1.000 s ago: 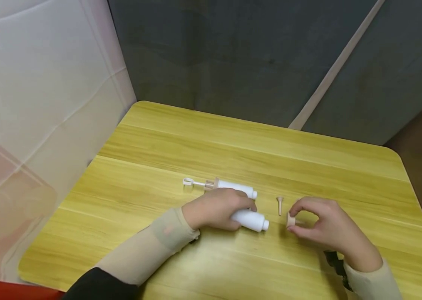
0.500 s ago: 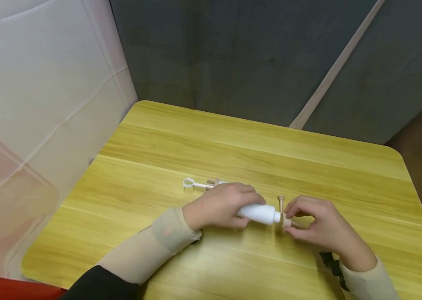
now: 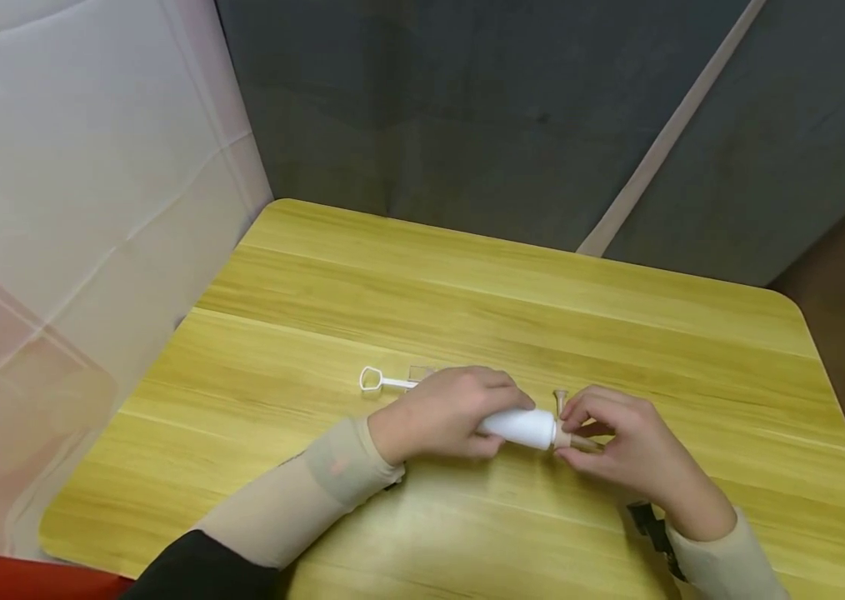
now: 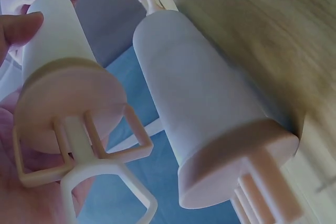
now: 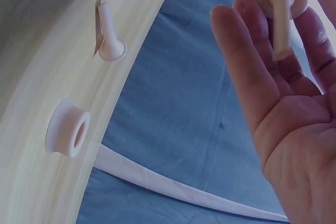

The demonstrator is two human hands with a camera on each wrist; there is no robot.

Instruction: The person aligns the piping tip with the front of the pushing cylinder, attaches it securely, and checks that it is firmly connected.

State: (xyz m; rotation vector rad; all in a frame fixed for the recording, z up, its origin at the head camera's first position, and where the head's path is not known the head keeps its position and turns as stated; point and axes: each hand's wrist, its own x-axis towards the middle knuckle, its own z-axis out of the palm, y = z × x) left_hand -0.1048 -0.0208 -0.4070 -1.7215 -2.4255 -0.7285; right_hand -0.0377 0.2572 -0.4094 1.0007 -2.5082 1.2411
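Note:
My left hand (image 3: 460,412) grips a white syringe-like barrel (image 3: 520,427), its open-necked end pointing right. In the left wrist view its beige end cap (image 4: 73,93) has two finger loops and a white plunger handle (image 4: 105,174). With fingertips and thumb, my right hand (image 3: 628,442) pinches a beige nozzle (image 3: 562,435) at the barrel's end; the neck is hidden inside it. The nozzle's thin tube (image 5: 282,24) points toward the right palm. A second white syringe (image 4: 194,98) lies beside the held one, mostly behind my left hand in the head view.
A loose beige funnel-shaped nozzle (image 5: 113,45) stands on the wooden table (image 3: 422,283) just beyond my right fingertips. Near it sits a short beige ring-shaped cap (image 5: 68,127). A grey curtain (image 3: 430,117) hangs behind the table, a pale one (image 3: 92,167) at its left.
My left hand has carried the barrel rightward, and my right hand has brought the nozzle left to meet it. The barrel's neck, visible before, is now covered by the nozzle.

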